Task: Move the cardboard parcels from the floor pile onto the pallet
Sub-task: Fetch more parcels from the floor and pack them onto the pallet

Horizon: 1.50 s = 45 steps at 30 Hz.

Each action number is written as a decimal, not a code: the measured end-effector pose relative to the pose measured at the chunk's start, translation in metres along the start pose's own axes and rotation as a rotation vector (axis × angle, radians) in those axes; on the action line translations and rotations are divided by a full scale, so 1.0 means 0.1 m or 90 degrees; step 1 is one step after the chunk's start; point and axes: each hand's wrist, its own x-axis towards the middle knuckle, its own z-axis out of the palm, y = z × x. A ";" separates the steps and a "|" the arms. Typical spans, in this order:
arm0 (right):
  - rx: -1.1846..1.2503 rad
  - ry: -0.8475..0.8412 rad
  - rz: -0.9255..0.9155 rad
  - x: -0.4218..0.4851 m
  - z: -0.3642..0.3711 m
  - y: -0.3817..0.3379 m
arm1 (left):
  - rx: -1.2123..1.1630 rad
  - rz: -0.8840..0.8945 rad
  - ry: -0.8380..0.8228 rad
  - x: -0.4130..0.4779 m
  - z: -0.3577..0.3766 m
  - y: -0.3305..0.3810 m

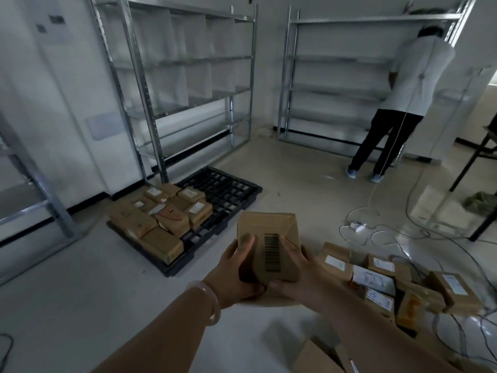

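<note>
Left hand (235,277) and right hand (297,274) hold a creased brown barcoded parcel (269,230).

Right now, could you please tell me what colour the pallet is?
The pallet is black, with an open grid pattern; the head view shows it best.

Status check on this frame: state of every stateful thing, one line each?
Held parcel: lifted, barcode up, gripped by both hands.
Left hand: grips the parcel's left side.
Right hand: grips its right side.
Pallet: flat on floor, partly loaded, far end bare.
Parcels on pallet: packed close together, lying flat.
Floor pile: several parcels lying on the floor.
Carton: flaps open.
</note>
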 end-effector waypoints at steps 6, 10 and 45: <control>0.019 -0.018 -0.027 0.99 -0.05 -0.02 | -0.017 -0.023 0.011 0.71 -0.33 -0.20; 0.016 -0.075 -0.063 1.75 -0.21 -0.12 | 0.011 -0.069 0.035 1.18 -0.65 -0.33; 0.084 -0.067 -0.055 6.89 -0.22 -1.03 | -0.006 -0.079 -0.006 5.36 -3.28 -2.44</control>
